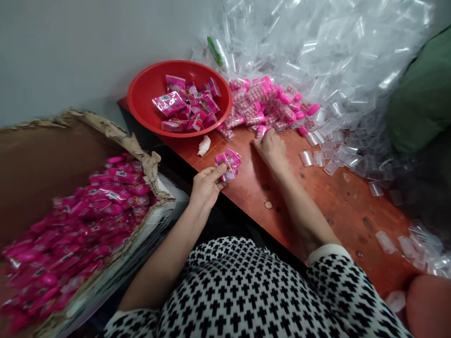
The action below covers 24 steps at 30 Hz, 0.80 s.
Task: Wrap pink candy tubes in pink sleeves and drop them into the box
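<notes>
Over the table's near edge, my left hand (207, 184) pinches a few small pink printed sleeves (229, 163), fanned between thumb and fingers. My right hand (273, 146) is closed at the front of a heap of clear plastic bottles with pink balls and pink caps (254, 94). Its fingers are on one bottle (261, 131) there, partly hidden by the hand. To the left of the heap, a red basin (136, 101) holds several pink printed sleeves or packets (169, 104).
A torn cardboard box (157, 188) full of pink-wrapped bottles (102, 202) stands at the left. Empty clear bottles (303, 42) are piled at the back right and scattered on the orange table (306, 192). Someone's green sleeve or clothing (423, 94) is at the right.
</notes>
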{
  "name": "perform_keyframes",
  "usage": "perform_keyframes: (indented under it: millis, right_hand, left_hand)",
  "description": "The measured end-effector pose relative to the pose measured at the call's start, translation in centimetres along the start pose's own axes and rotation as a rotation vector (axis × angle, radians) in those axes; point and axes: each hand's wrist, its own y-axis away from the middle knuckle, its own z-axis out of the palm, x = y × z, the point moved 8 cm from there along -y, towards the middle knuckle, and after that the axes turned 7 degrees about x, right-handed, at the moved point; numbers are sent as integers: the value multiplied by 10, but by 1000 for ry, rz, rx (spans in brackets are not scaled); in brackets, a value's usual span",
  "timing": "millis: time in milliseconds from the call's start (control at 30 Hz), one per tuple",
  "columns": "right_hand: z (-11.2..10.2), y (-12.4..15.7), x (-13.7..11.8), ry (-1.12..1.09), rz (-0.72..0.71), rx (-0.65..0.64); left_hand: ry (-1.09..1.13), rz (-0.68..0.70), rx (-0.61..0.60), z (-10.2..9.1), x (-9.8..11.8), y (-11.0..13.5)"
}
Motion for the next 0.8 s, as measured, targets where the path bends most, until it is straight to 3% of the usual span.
perform_keyframes:
  millis: [133,200,300,367,500,800]
  right_hand:
    - [-6,11,11,-91,-8,5]
    - [-6,32,15,-400,29,-51]
    - [2,84,6,-945,115,-233]
    - [2,118,-4,-1125,140,-259]
    - [5,156,-16,-1203,182,-180]
    - [11,159,-11,-1188,190,-79]
  left_hand:
    - [177,-77,105,-2,-2,-4]
    - [246,-114,138,-2,-5,-6]
    - [305,-168,145,3,-10,-8]
    - [339,-171,130,6,-12,-8]
    - [367,-136,86,13,-14,-7]
    - [353,-85,4,20,-12,6]
